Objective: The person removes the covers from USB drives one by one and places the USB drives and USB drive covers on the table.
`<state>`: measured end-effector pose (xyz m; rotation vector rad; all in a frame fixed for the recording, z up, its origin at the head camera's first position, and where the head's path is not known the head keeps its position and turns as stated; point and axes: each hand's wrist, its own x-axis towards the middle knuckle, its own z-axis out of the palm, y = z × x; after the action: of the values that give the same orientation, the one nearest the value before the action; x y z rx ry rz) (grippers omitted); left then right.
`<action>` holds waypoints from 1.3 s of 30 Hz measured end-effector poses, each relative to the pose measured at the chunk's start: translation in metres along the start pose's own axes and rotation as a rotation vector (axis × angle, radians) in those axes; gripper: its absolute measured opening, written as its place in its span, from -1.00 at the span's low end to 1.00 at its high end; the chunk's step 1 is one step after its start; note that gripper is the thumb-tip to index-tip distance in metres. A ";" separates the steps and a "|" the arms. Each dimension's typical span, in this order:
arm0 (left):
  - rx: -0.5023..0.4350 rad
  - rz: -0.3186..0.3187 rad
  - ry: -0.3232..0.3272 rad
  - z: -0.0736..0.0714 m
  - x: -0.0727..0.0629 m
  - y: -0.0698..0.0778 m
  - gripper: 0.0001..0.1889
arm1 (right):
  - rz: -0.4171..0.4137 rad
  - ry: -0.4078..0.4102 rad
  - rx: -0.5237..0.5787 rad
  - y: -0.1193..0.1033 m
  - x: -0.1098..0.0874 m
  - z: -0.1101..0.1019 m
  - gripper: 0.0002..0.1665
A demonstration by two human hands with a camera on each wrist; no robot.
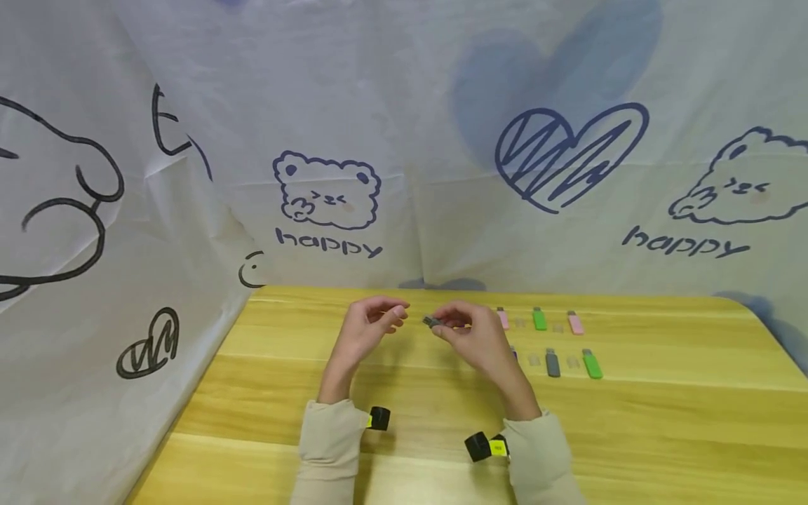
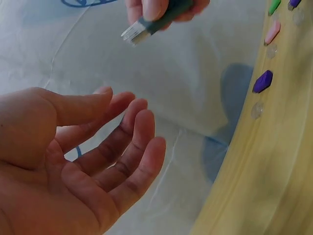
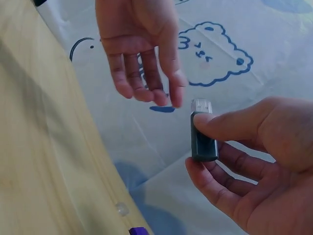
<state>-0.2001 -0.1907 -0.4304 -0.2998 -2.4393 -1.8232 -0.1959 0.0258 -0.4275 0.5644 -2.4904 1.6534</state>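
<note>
A dark grey-green USB flash drive (image 3: 204, 142) is pinched between the thumb and fingers of my right hand (image 1: 476, 338). Its pale plug end points toward the left hand in the head view; the left wrist view shows the drive (image 2: 168, 15) at the top with a silvery, see-through tip. My left hand (image 1: 362, 333) is raised opposite, a short gap from the plug end. Nothing lies between its loosely bent fingers (image 2: 142, 164) and thumb. Both hands are above the far part of the table.
Right of the hands, two rows of flash drives lie on the wooden table (image 1: 663, 421), among them a pink one (image 1: 575, 323), a green one (image 1: 592, 365) and a grey one (image 1: 552, 363). Small clear caps (image 1: 534, 360) lie between them. A printed cloth (image 1: 435, 140) hangs behind.
</note>
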 end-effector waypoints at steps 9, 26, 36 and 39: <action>-0.075 0.025 -0.099 0.014 0.003 0.004 -0.79 | -0.005 0.032 0.025 0.002 -0.001 0.002 -0.84; -0.096 0.033 -0.047 0.026 0.002 0.007 -0.87 | -0.007 0.030 0.062 -0.001 0.000 0.002 -0.85; -0.078 0.013 0.001 0.028 0.001 0.009 -0.91 | 0.008 0.019 0.062 -0.001 -0.001 0.002 -0.86; -0.080 0.016 0.001 0.030 0.002 0.010 -0.91 | 0.009 0.028 0.052 0.000 -0.001 0.000 -0.86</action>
<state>-0.1987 -0.1586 -0.4291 -0.3230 -2.3600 -1.9172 -0.1951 0.0258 -0.4276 0.5326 -2.4407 1.7222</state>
